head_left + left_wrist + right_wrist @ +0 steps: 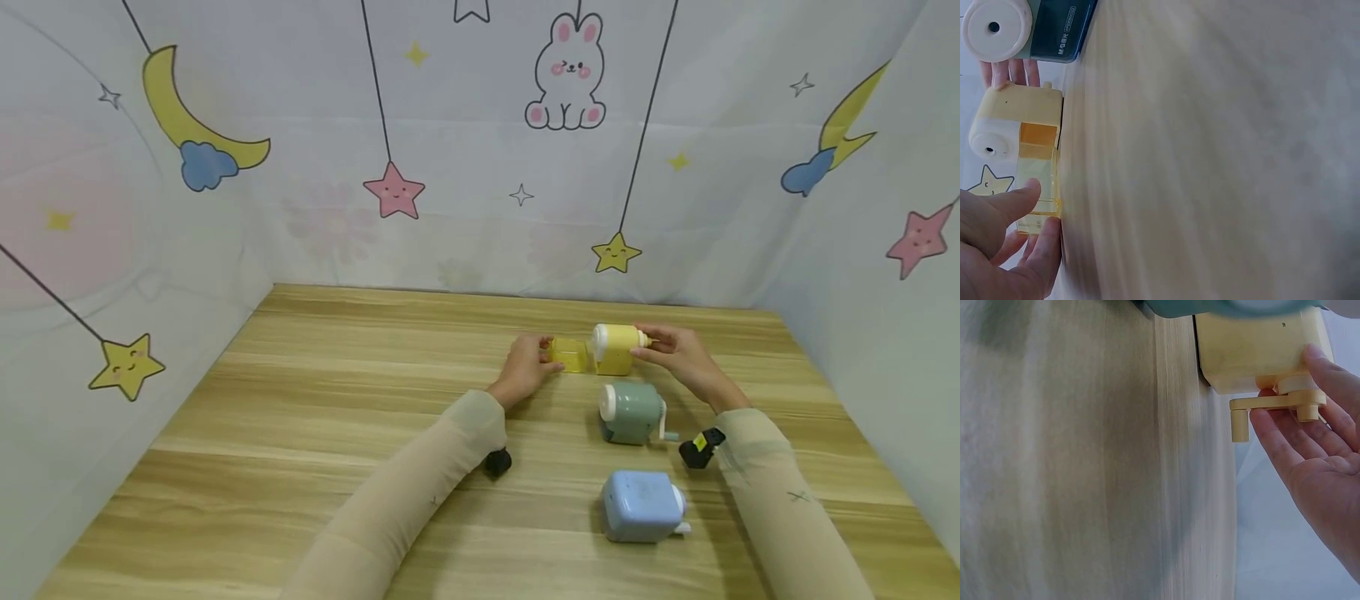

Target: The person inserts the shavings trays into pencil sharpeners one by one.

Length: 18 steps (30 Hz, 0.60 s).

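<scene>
A yellow crank pencil sharpener (617, 350) with a white front stands far back on the wooden table. My right hand (684, 358) holds it at its crank end. In the right wrist view, that hand's thumb lies on the body and its fingers are behind the yellow crank (1266, 403). To the sharpener's left, my left hand (522, 369) pinches a see-through yellow shavings drawer (570, 356) between thumb and fingers. The left wrist view shows the drawer (1036, 175) lined up with the orange slot (1038, 133) in the sharpener's front.
Nearer me stands a green crank sharpener (636, 412), with a light blue one (643, 507) closer still. Black wrist devices (701, 448) sit by both sleeves. A white printed curtain (465, 225) borders the table's back and sides.
</scene>
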Motion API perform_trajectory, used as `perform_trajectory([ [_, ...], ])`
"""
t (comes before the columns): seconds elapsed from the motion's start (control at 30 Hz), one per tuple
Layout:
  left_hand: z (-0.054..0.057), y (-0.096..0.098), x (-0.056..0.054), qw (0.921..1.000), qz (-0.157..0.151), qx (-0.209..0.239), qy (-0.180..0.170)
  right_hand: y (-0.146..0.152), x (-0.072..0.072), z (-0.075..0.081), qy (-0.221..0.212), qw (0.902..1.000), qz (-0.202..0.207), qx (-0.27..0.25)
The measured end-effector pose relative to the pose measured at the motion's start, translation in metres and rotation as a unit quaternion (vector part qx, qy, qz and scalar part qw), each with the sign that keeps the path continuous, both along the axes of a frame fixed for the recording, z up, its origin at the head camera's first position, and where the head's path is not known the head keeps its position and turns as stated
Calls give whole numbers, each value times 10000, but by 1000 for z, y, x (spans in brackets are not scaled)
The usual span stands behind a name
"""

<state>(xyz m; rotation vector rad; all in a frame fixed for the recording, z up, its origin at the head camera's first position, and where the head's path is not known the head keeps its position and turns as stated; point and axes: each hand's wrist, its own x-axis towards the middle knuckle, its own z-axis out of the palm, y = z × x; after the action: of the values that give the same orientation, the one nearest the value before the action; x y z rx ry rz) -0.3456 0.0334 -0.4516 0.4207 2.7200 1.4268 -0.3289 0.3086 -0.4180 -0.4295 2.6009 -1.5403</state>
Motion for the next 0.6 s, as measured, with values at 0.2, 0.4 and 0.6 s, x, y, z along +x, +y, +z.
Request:
perform_trajectory([
  [0.2, -1, 4, -1, 10000, -21, 48, -6, 1, 0, 0, 2, 10000, 31, -64],
  [0.4, -1, 7, -2, 9999, -31, 102, -29, 1, -2, -2, 28, 10000, 47, -67],
  [0.6, 0, 9, 0, 9999, -35, 148, -18, 1, -3, -3, 1, 10000, 0, -65],
])
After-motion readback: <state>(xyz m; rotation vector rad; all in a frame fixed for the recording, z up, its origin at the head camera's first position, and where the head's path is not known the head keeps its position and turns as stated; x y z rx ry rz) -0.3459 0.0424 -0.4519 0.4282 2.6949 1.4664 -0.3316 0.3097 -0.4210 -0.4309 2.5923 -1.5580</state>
